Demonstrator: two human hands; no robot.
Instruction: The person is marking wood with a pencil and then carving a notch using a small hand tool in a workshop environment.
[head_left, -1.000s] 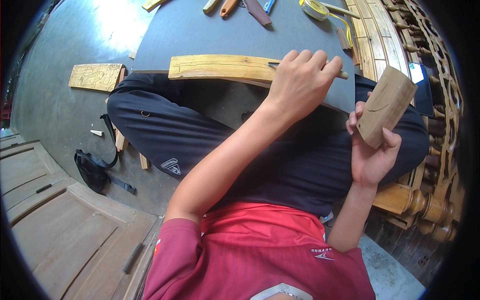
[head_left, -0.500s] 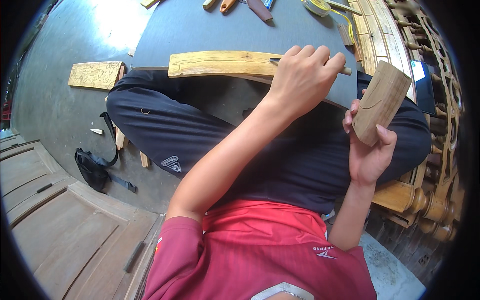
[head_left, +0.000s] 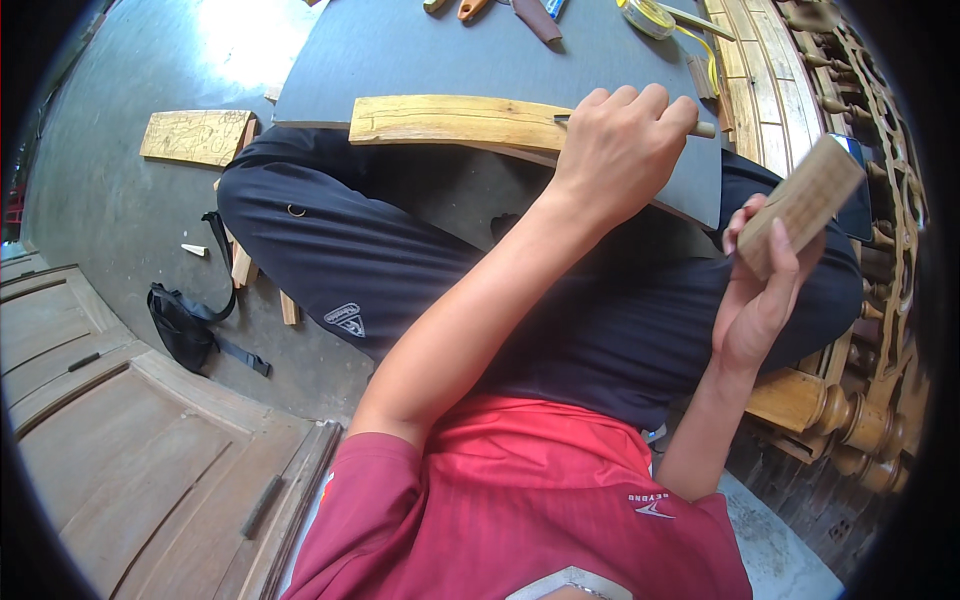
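My left hand (head_left: pixel 628 150) is closed round a chisel (head_left: pixel 706 130), its handle end sticking out to the right of the fist. The short dark blade tip points left and meets the top of a long yellowish wooden strip (head_left: pixel 450 118), close to the strip's right part. Most of the blade is hidden by the fingers. This strip lies along the near edge of a grey board (head_left: pixel 400 60). My right hand (head_left: pixel 765 290) grips a brown wooden block (head_left: pixel 808 200), held up, tilted and slightly blurred, to the right of the chisel handle and apart from it.
On the board's far side lie an orange-handled tool (head_left: pixel 470 9), a brown sheath-like piece (head_left: pixel 538 20) and a yellow tape measure (head_left: pixel 648 18). A marked wood piece (head_left: pixel 197 137) and a black bag (head_left: pixel 180 330) lie on the left floor. Carved wooden furniture (head_left: pixel 885 250) borders the right.
My right hand has lifted the block up and to the right, turning it. The left hand keeps the chisel against the strip; the whole view has shifted slightly.
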